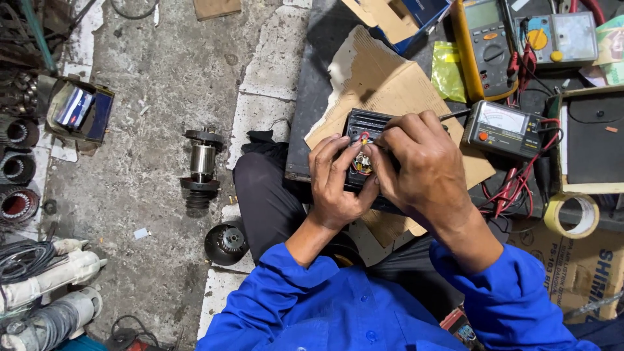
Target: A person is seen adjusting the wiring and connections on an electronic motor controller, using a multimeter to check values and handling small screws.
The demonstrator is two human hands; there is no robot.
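A person in blue sleeves is sitting on a stained concrete floor (162, 84), working over a dark board (312, 91) covered with torn brown cardboard (377, 81). Both hands are closing around a small black ribbed plastic housing (367, 121) lying on that cardboard, just in front of the knees. The left hand (335, 185) is cupping its near edge, fingers curled up against a cluster of red and yellow wires (362, 159) showing in the gap between the hands. The right hand (422, 162) is lying over the housing's right side, fingertips pinching at those wires; a thin dark tool shaft (454, 115) is sticking out beyond it. Just right, a grey analogue meter (504, 127) is resting with red leads (513, 185) trailing. Further right sits a roll of tape (572, 214); on the floor to the left, a steel motor rotor (201, 168).
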